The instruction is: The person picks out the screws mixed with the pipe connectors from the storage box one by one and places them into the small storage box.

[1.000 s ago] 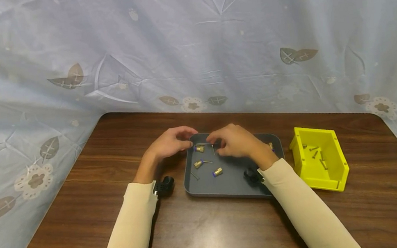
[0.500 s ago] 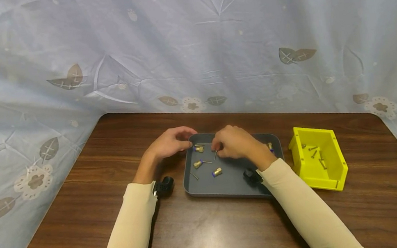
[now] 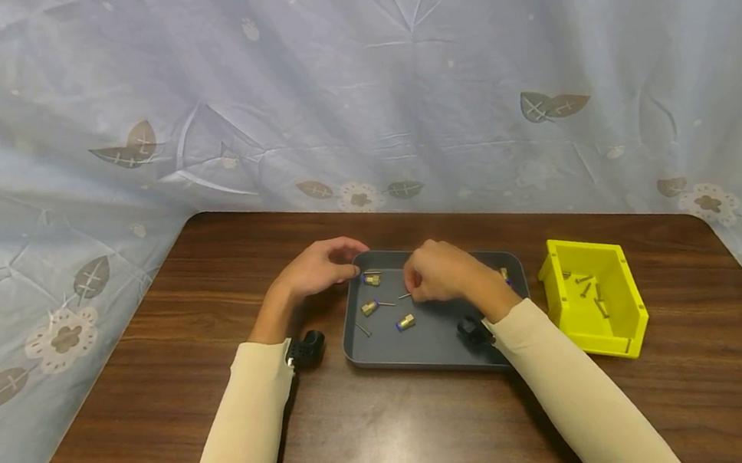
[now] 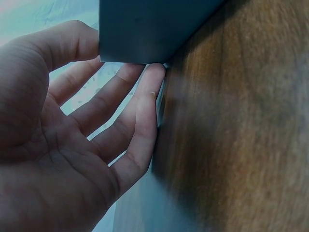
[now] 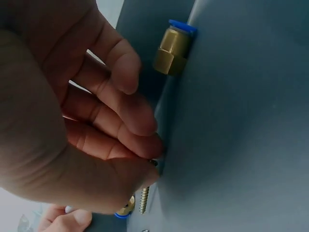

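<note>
My right hand is low over the grey tray, its thumb and fingertips pinching a small screw. In the right wrist view the screw's threaded end sticks out below the thumb; its head is mostly covered. My left hand holds the tray's far left corner. In the left wrist view the thumb and bent fingers lie against the outside of the tray's corner. Brass fittings with blue rings lie in the tray, among them one fitting near the middle and another on the left.
Loose screws lie in the tray's left part, one screw near the left wall. A brass fitting rests by the wall in the right wrist view. Right of the tray stands a yellow bin with several screws. A patterned curtain hangs behind the table.
My right hand has closed its fingertips on the screw and moved slightly right and nearer, turning the screw from upright to nearly level in view. The left hand has stayed in place.
</note>
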Available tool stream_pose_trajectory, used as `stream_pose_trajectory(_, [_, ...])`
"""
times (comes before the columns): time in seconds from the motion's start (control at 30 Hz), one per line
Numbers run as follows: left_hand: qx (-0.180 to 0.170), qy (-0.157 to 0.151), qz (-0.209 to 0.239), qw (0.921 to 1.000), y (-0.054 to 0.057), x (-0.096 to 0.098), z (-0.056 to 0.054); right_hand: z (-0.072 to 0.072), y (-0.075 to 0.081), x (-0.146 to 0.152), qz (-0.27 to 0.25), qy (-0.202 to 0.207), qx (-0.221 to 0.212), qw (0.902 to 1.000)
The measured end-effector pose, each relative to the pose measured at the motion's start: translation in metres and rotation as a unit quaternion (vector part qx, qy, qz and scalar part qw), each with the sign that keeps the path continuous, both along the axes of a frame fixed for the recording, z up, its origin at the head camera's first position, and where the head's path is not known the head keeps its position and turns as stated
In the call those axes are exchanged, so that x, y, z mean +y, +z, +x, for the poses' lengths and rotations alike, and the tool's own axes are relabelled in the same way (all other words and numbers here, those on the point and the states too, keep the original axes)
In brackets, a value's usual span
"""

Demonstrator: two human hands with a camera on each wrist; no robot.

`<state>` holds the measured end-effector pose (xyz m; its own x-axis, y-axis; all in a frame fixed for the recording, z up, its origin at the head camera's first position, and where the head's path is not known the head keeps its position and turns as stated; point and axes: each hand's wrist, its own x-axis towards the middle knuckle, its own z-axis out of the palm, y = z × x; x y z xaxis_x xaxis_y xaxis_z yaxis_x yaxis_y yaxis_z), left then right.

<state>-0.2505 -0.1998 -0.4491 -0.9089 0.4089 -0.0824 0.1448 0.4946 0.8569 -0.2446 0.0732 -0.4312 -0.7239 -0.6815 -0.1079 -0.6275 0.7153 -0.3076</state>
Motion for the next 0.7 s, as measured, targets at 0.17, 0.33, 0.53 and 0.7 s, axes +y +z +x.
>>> stream_pose_trajectory(0.17, [0.000, -0.002, 0.002, 1.0000, 0.000, 0.000, 0.000, 0.004, 0.003, 0.007, -0.017, -0.008, 0.000, 0.9998])
stream_pose_trajectory(0.33, [0.002, -0.006, 0.009, 0.9999, 0.000, -0.001, 0.001, 0.009, 0.009, 0.018, -0.064, -0.022, 0.001, 0.9977])
stream_pose_trajectory(0.53, [0.007, -0.007, 0.006, 0.9999, 0.001, 0.000, 0.002, 0.016, 0.018, 0.035, -0.102, -0.030, 0.004, 0.9943])
stream_pose_trajectory(0.7, [0.007, -0.008, 0.007, 0.9999, 0.002, 0.000, 0.003, 0.025, 0.028, 0.051, -0.121, -0.041, 0.014, 0.9917])
